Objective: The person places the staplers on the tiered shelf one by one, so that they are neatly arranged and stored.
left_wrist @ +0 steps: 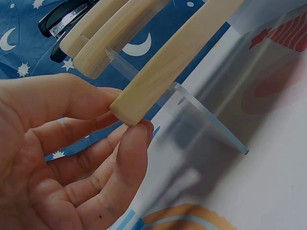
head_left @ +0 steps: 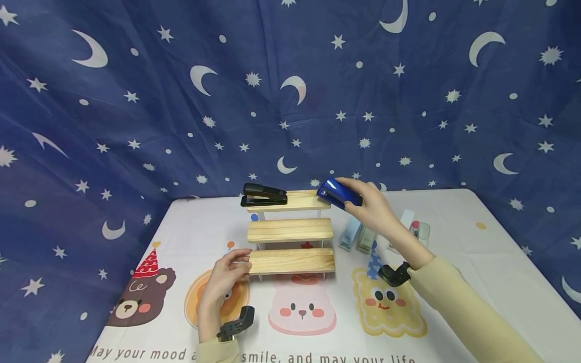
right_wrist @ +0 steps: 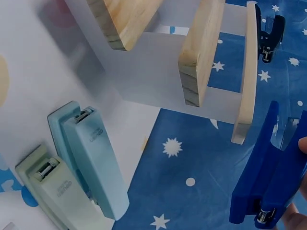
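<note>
A three-tier wooden shelf stand (head_left: 290, 230) with clear side supports stands on the table. My left hand (head_left: 225, 280) pinches the left end of its lowest board (left_wrist: 144, 86) between thumb and fingers. On the left of the top board lies a black stapler (head_left: 264, 195). My right hand (head_left: 375, 209) grips a blue stapler (head_left: 338, 193) at the right end of the top board. In the right wrist view the blue stapler (right_wrist: 268, 177) appears beside that board's end; whether they touch I cannot tell. Only the right fingertips (right_wrist: 302, 143) show there.
Right of the stand lie a light blue stapler (right_wrist: 96, 153) and a pale green stapler (right_wrist: 60, 191). Further right, partly behind my right arm, are a whitish stapler (head_left: 407, 218) and a grey-green one (head_left: 424, 233). A blue star-patterned curtain (head_left: 290, 101) hangs behind the table.
</note>
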